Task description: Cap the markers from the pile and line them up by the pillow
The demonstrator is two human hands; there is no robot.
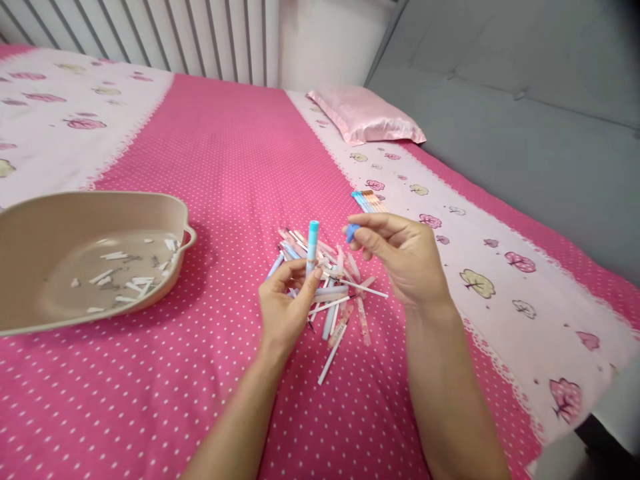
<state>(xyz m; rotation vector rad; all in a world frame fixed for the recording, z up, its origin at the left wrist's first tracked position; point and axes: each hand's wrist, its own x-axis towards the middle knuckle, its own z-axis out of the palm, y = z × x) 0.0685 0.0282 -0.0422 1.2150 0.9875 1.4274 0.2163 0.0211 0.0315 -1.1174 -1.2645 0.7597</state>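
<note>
Two bare forearms (450, 393) are lying nearest the camera, above the dotted bedspread (165, 393). The left hand (286, 300) is clamping a turquoise-topped pen (313, 241) upright over a heap of pen parts (336, 333); the right hand (406, 260) is pinching a small blue piece (351, 232), apart from it. The step is apparently concerning fitting or separating parts; if fitting, the next move is calling for steady alignment.
</note>
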